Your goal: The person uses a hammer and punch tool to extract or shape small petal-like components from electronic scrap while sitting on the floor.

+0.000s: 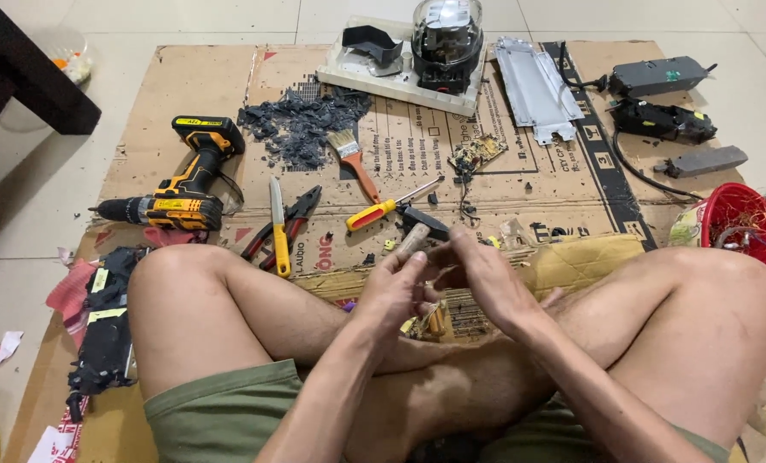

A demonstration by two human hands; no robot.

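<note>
While the person sits cross-legged on the cardboard [186,94], both hands meet over the lap: the left hand [393,290] clamps a wooden handle [414,237], apparently to steady it. The right hand [484,276] curls beside it, its grip unclear; a screwdriver [390,205] lies just beyond.

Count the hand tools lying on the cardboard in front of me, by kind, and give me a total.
Cordless drill: 1
Paintbrush: 1
Screwdriver: 1
Pliers: 1
Yellow-handled knife: 1
Total: 5
The left hand holds a small wooden-looking handle; what tool it belongs to cannot be told, so it is left out.
</note>
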